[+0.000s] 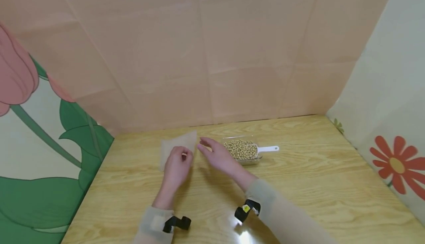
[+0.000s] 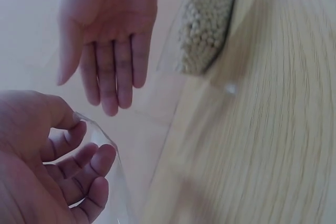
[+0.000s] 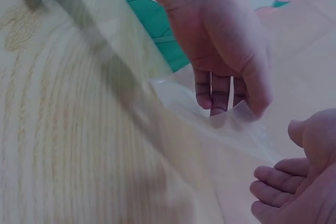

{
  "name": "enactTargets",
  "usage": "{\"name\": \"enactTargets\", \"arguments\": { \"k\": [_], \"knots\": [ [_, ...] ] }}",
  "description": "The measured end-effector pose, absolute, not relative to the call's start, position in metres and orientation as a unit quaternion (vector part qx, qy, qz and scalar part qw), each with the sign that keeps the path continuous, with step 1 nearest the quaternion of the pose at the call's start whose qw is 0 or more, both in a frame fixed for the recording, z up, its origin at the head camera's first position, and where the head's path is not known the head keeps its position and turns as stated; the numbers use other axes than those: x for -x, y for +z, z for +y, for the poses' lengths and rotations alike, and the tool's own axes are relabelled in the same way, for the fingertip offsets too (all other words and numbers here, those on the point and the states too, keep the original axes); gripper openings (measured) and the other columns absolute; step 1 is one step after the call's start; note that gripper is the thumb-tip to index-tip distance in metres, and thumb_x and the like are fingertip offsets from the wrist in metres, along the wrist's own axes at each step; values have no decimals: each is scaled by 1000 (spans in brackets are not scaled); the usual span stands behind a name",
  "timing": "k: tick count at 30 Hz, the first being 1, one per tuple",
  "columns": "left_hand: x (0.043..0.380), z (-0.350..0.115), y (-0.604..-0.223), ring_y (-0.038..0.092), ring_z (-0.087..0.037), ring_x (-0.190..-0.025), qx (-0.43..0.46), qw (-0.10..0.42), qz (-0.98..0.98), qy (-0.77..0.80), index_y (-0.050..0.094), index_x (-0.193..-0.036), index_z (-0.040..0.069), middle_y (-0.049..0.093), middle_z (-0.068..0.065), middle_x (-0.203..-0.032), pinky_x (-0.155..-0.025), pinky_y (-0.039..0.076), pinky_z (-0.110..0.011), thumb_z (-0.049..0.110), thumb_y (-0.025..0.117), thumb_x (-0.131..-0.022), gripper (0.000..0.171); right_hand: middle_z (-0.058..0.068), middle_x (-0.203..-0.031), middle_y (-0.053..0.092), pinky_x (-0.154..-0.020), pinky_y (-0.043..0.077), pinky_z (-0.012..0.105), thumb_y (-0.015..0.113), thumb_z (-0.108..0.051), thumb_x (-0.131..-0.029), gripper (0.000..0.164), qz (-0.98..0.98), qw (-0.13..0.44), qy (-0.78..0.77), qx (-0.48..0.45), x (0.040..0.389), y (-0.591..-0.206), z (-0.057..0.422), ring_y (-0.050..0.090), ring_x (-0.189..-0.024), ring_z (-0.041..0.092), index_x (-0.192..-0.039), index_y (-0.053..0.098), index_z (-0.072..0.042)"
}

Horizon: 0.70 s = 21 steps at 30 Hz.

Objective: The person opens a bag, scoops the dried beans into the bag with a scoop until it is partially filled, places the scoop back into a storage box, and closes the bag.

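Note:
A translucent plastic bag [image 1: 186, 140] hangs from my left hand [image 1: 177, 167], its mouth edge pinched between thumb and fingers. In the right wrist view the bag [image 3: 181, 111] gapes a little at the mouth. My right hand [image 1: 221, 158] is just right of the bag, thumb apart and fingers stretched out. Nothing lies in that palm, as the left wrist view shows the right hand [image 2: 113, 35] from the front. Behind the right hand stands a clear box [image 1: 247, 161] of yellowish beans [image 1: 237, 149]. A white scoop [image 1: 269, 149] rests in the beans, handle pointing right.
All this is on a wood-grain table [image 1: 318, 185]. A pinkish sheet [image 1: 245, 52] covers the wall along the back edge. Painted flower walls stand at both sides, with a red flower [image 1: 396, 164] on the right one.

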<state>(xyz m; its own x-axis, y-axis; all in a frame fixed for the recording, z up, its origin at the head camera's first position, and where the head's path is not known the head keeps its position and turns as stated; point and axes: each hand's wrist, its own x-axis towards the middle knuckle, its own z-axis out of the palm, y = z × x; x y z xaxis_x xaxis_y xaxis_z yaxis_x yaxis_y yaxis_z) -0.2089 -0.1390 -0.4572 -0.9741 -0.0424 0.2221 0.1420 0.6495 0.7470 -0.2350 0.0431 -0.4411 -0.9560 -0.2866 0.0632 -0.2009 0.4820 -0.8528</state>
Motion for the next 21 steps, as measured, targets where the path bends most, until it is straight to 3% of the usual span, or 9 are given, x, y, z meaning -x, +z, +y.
{"name": "enactTargets", "arguments": {
  "k": [12,21],
  "knots": [
    [199,-120,-449,64,-22,-91,80,140,-892,-421,70,-97,7,66,-9,-107,-82,56,-42,9,67,-102,6,13,-142,72,-115,48,56,61,-41,-114,47,872,20,-468,141,233,-434,59,63,-138,37,-143,71,-6],
    [194,-113,-447,62,-19,-90,107,132,-893,-417,70,-97,7,65,-6,-103,-80,56,-38,7,68,-103,6,9,-128,78,-111,52,54,65,-43,-111,39,874,22,-469,123,237,-435,67,68,-130,33,-126,79,-9]
  ]
}}
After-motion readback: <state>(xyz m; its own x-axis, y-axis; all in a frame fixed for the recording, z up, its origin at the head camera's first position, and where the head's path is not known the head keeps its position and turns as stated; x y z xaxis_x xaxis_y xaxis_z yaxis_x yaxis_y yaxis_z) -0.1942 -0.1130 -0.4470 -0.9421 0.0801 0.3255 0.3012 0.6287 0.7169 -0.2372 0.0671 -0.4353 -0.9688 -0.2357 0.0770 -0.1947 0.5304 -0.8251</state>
